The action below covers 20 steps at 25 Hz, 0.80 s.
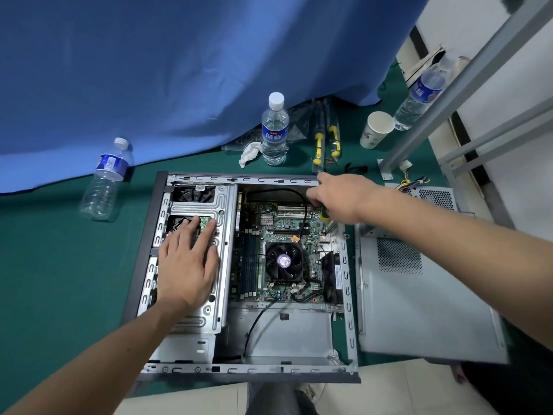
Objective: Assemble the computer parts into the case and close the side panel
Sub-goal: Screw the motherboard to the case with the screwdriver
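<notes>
green cloth [59, 265] is covering the table, the open grey metal case [347, 295] lying on it. left hand [187, 265] is pressing flat, fingers straight, on the ribbed drive cage [217, 307]; right hand [338, 196] is gripping a yellow-green screwdriver handle [323, 213] at the far right corner.

bare forearms, no sleeves; grey trousers [269, 398], a light shoe [311, 392]

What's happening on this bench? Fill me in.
A person is working inside an open computer case lying on a green cloth. The left hand rests flat on the metal drive cage, steadying it. The right hand grips a green-handled tool at the motherboard's far corner. The side panel is still off, lying right of the case.
</notes>
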{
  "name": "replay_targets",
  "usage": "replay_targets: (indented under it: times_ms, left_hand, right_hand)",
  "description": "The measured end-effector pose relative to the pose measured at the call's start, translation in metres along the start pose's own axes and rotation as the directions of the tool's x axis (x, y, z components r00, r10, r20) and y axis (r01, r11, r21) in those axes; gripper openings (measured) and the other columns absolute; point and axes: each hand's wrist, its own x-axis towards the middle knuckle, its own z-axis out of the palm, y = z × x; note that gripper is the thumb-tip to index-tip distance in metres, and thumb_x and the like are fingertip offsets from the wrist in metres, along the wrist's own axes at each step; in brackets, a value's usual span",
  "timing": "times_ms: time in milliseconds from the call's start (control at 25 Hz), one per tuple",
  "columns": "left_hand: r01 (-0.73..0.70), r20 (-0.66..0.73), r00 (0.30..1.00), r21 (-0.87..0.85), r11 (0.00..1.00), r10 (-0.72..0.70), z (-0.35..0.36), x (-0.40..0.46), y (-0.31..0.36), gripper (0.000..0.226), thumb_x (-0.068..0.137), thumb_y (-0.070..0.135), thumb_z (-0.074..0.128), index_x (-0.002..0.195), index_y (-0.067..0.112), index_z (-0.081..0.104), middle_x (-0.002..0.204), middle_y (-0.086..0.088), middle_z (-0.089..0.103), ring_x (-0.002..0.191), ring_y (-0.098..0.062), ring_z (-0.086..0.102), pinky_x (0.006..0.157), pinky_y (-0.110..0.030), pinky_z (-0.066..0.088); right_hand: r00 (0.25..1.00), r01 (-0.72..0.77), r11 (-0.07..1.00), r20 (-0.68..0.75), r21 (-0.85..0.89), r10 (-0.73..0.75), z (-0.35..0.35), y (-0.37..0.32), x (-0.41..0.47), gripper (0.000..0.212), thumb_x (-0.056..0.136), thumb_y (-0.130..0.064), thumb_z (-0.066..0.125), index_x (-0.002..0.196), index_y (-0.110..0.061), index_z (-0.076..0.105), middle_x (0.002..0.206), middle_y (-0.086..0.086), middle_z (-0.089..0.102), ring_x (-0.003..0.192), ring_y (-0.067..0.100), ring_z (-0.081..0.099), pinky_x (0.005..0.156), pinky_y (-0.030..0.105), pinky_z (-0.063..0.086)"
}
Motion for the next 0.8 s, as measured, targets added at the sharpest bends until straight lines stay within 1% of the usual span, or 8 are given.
replay_targets:
  times_ms: [80, 160, 240, 360, 480, 560, 680, 800]
  left_hand:
    - [0.002, 0.002, 1.000, 0.002, 1.000, -0.002, 0.001, 0.000, 0.000, 0.052, 0.099, 0.041, 0.027, 0.149, 0.030, 0.038, 0.150, -0.008, 0.040, 0.141, -0.026, 0.029, 0.116, -0.044, 0.020]
    - [0.002, 0.004, 1.000, 0.001, 1.000, -0.002, 0.001, 0.000, 0.000, 0.052, 0.100, 0.041, 0.027, 0.150, 0.031, 0.037, 0.150, -0.008, 0.040, 0.141, -0.026, 0.029, 0.116, -0.044, 0.020]
    - [0.000, 0.006, 1.000, 0.004, 1.000, 0.000, 0.000, 0.000, 0.000, 0.052, 0.100, 0.041, 0.027, 0.150, 0.031, 0.036, 0.150, -0.009, 0.040, 0.141, -0.026, 0.029, 0.115, -0.044, 0.019]
    - [0.002, 0.010, 1.000, 0.009, 1.000, -0.002, 0.000, 0.001, -0.001, 0.052, 0.100, 0.042, 0.026, 0.150, 0.031, 0.036, 0.151, -0.009, 0.039, 0.141, -0.025, 0.028, 0.115, -0.044, 0.019]
    - [0.005, 0.004, 1.000, 0.009, 1.000, -0.005, 0.000, 0.001, 0.000, 0.052, 0.100, 0.041, 0.027, 0.150, 0.031, 0.037, 0.150, -0.008, 0.039, 0.141, -0.025, 0.028, 0.115, -0.044, 0.019]
    - [0.006, 0.001, 1.000, 0.007, 1.000, -0.006, 0.000, 0.001, 0.001, 0.052, 0.099, 0.040, 0.028, 0.149, 0.030, 0.038, 0.150, -0.008, 0.040, 0.141, -0.025, 0.028, 0.115, -0.044, 0.019]
    - [0.004, 0.003, 1.000, 0.006, 1.000, -0.004, 0.000, 0.001, 0.000, 0.052, 0.099, 0.041, 0.028, 0.150, 0.030, 0.038, 0.150, -0.009, 0.040, 0.141, -0.026, 0.029, 0.115, -0.044, 0.019]
    - [0.004, 0.003, 1.000, 0.006, 1.000, -0.004, 0.000, 0.000, 0.001, 0.053, 0.099, 0.041, 0.027, 0.150, 0.030, 0.038, 0.150, -0.009, 0.040, 0.141, -0.026, 0.029, 0.115, -0.045, 0.020]
  right_hand:
    - [0.993, -0.019, 0.990, -0.115, -0.142, 0.003, 0.012, -0.006, -0.004, 0.015, 0.100, -0.011, 0.044, 0.111, -0.014, 0.052, 0.091, 0.004, 0.048, 0.066, 0.022, 0.048, 0.053, 0.033, 0.040]
    - [0.988, -0.083, 0.985, -0.138, -0.154, 0.062, 0.022, -0.013, -0.005, 0.021, 0.105, -0.018, 0.037, 0.117, -0.010, 0.052, 0.092, 0.005, 0.059, 0.071, 0.025, 0.051, 0.059, 0.034, 0.045]
    - [0.992, -0.127, 0.990, -0.023, -0.058, 0.126, 0.019, -0.016, -0.002, 0.028, 0.104, -0.018, 0.037, 0.130, -0.009, 0.043, 0.119, 0.015, 0.054, 0.079, 0.029, 0.057, 0.064, 0.038, 0.049]
    - [0.988, -0.064, 0.997, 0.141, 0.040, 0.058, 0.005, -0.010, 0.006, 0.060, 0.093, -0.001, 0.043, 0.147, -0.021, 0.027, 0.148, 0.019, 0.023, 0.088, 0.032, 0.061, 0.059, 0.034, 0.045]
    - [0.999, 0.033, 0.993, -0.020, -0.117, -0.036, 0.010, -0.010, 0.003, 0.036, 0.097, -0.006, 0.044, 0.131, -0.017, 0.047, 0.110, 0.010, 0.053, 0.083, 0.028, 0.058, 0.058, 0.035, 0.044]
    - [0.988, -0.057, 0.976, -0.152, -0.212, 0.025, 0.022, -0.011, 0.000, 0.024, 0.106, -0.022, 0.037, 0.120, -0.013, 0.054, 0.095, 0.005, 0.061, 0.084, 0.028, 0.061, 0.059, 0.034, 0.046]
    - [0.995, -0.085, 0.996, -0.058, -0.032, 0.083, 0.024, -0.012, -0.002, 0.033, 0.106, -0.034, 0.034, 0.126, -0.010, 0.045, 0.118, 0.012, 0.055, 0.091, 0.031, 0.061, 0.066, 0.037, 0.050]
    - [1.000, 0.002, 0.995, 0.025, 0.104, -0.005, 0.015, -0.009, 0.000, 0.045, 0.095, -0.015, 0.050, 0.137, -0.018, 0.036, 0.128, 0.014, 0.036, 0.085, 0.032, 0.059, 0.060, 0.037, 0.047]
